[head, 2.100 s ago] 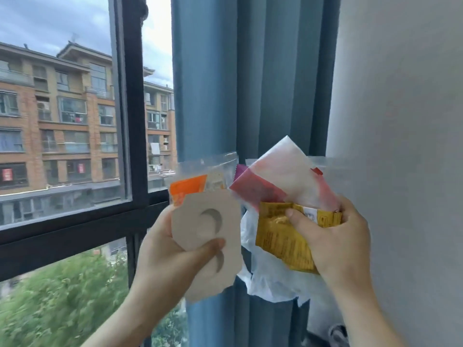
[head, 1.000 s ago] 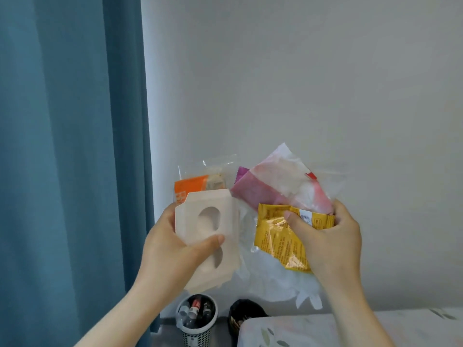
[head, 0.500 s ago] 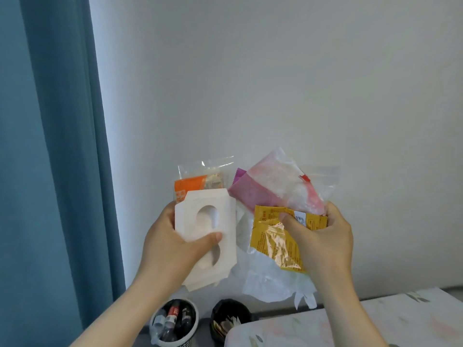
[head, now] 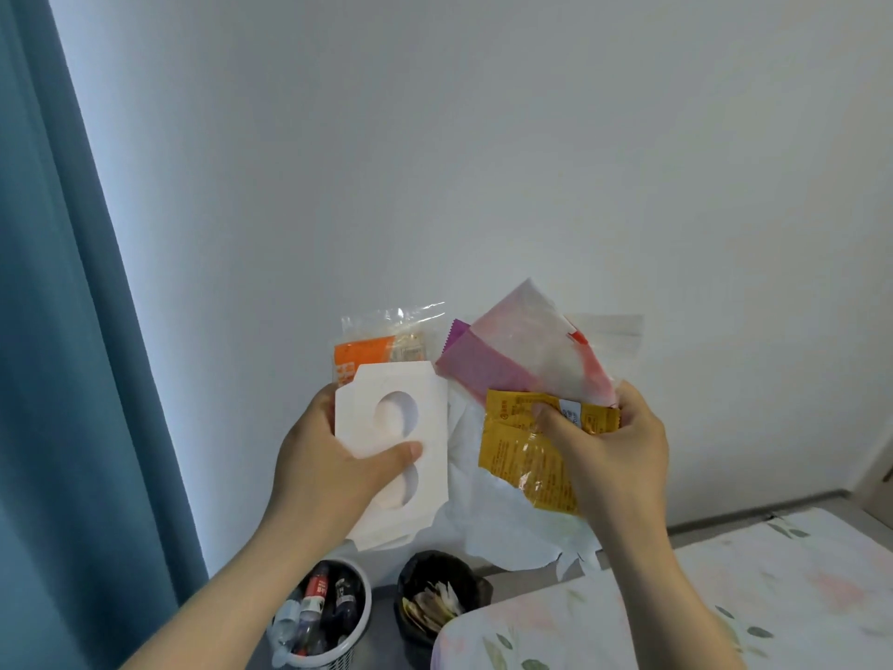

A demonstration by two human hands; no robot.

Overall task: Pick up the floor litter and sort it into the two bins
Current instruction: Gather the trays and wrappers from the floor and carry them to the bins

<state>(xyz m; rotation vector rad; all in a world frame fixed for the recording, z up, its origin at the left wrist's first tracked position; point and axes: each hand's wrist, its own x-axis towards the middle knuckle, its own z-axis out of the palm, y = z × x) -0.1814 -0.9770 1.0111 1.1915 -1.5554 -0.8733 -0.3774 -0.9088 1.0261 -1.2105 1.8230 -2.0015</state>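
Observation:
My left hand grips a white card tray with two round holes, with an orange and clear wrapper behind it. My right hand pinches a bundle of litter: a yellow sachet, a pink and purple wrapper and white tissue hanging below. Both hands are raised in front of the wall. On the floor below stand a white mesh bin holding bottles and a black bin holding wrappers.
A teal curtain hangs on the left. A bed or table with a floral cover fills the lower right, next to the black bin. A plain white wall is behind.
The view swung right from the window and curtain to the wall, then tilted down, bringing both bins and the floral cover into sight. Both hands kept their hold on the litter.

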